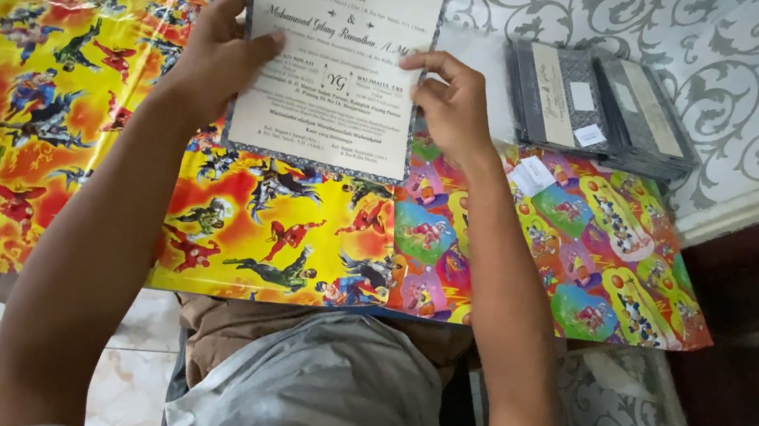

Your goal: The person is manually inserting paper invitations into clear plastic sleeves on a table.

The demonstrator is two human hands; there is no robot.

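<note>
Cream card [337, 51] is held up over the bright surface [71, 104], left hand [214, 59] and right hand [452, 105] fingers pinching its sides for reading.

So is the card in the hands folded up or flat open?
Flat open. The card shows one whole printed face with no crease, held at its edges by the left hand and right hand.

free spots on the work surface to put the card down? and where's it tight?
Free: the yellow comic-print wrap left of the left hand, and its strip nearest the person. Also the multicolour cartoon wrap right of the right hand, below the card stack. Crowded: the centre, where both hands hold the printed card, and the far right by the stack.
</note>
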